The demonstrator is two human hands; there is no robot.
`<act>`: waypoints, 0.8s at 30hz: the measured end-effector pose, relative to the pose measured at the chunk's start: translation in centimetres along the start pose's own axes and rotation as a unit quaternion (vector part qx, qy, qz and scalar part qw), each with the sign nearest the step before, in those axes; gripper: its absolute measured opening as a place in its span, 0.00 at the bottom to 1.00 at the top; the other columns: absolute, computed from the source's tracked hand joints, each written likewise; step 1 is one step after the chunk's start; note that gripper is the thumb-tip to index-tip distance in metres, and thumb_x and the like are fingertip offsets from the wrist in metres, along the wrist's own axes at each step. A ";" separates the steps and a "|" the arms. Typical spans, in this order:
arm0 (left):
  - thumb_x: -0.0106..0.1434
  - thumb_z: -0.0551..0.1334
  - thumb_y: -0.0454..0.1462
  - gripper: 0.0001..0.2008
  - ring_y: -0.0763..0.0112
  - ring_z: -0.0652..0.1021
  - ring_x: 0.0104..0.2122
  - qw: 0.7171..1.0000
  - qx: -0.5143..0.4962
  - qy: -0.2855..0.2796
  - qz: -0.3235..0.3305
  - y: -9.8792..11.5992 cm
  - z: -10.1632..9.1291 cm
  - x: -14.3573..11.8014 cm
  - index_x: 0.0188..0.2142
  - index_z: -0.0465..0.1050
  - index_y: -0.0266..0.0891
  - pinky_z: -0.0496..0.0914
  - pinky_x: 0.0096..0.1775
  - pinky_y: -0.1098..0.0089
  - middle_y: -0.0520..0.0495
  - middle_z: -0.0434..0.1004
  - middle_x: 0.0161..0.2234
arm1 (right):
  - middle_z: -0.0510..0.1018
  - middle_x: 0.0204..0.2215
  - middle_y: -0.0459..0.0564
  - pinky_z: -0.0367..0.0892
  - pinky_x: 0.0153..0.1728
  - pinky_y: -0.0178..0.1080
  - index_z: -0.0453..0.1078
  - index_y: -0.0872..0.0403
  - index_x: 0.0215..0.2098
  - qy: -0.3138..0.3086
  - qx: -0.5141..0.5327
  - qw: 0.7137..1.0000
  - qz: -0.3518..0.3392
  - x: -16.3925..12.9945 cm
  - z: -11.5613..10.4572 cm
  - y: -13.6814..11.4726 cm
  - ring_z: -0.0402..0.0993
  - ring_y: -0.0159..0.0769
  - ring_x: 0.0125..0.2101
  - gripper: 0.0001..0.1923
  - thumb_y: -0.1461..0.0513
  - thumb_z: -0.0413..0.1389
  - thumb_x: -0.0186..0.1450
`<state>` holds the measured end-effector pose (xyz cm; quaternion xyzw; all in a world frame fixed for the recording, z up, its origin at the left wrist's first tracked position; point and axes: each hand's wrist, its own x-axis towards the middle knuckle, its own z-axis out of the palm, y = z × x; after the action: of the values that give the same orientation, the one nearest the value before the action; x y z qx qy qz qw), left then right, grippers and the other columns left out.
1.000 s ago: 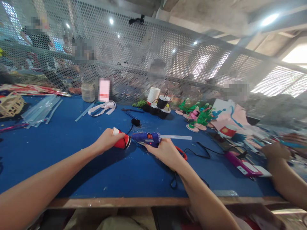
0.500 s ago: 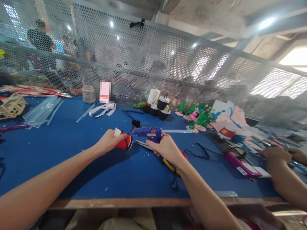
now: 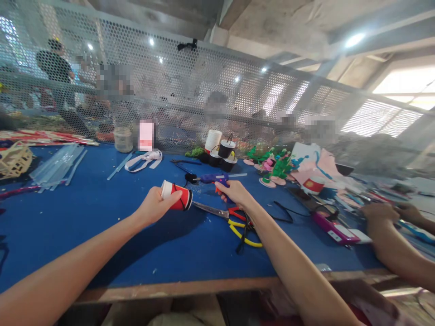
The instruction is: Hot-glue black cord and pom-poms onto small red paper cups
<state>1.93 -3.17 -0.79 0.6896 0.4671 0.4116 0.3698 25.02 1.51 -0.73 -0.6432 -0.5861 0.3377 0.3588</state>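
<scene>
- Left hand (image 3: 154,206) is wrapped round a small red paper cup (image 3: 177,197), held on its side above the blue table (image 3: 102,217), its dark-banded mouth facing right.
- Right hand (image 3: 234,192) is closed on the grip of a blue glue gun (image 3: 212,178), lifted clear of the table, nozzle pointing left toward the cup with a gap between them.
- A clear glue stick (image 3: 238,175) juts from the back of the gun.
- Read of the step: gun coming to the cup, glue about to go on near the rim. That calls for the nozzle tip to meet the cup edge, and for the cup to be held steady.
- Just below the hands, scissors (image 3: 231,217) with red and yellow handles lie flat.
- Further back, black cups (image 3: 222,154) and green foam pieces (image 3: 278,167).
- Far right, another person's hands (image 3: 384,213) work at their own pile.
</scene>
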 end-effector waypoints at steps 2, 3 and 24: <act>0.52 0.55 0.46 0.18 0.79 0.53 0.18 1.000 0.013 0.003 0.010 0.2 0.0 -0.1 0.14 0.53 0.39 0.48 0.20 0.73 0.56 0.49 0.15 | 0.65 0.08 0.42 0.57 0.13 0.29 0.59 0.55 0.16 0.006 -0.038 0.999 0.011 0.6 0.3 0.9 0.60 0.25 0.10 0.16 0.56 0.55 0.55; 0.52 0.55 0.46 0.18 0.79 0.53 0.17 1.000 0.022 0.005 0.012 0.2 0.1 -0.1 0.13 0.52 0.39 0.47 0.20 0.72 0.56 0.48 0.15 | 0.64 0.08 0.42 0.58 0.14 0.30 0.59 0.55 0.15 0.009 -0.058 0.998 0.014 0.9 0.3 1.3 0.61 0.26 0.10 0.16 0.56 0.55 0.55; 0.50 0.59 0.45 0.14 0.75 0.64 0.20 0.988 0.123 -0.059 0.077 0.6 0.5 -0.7 0.17 0.67 0.38 0.58 0.24 0.75 0.53 0.64 0.17 | 0.73 0.30 0.47 0.61 0.37 0.36 0.69 0.56 0.27 -0.055 -0.053 0.957 -0.280 -5.9 4.9 -5.5 0.67 0.32 0.34 0.01 0.65 0.56 0.55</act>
<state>2.41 -4.08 -0.58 0.7867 0.4373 0.3367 0.2765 17.51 -3.76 1.51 -0.4524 -0.7785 0.2268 0.3713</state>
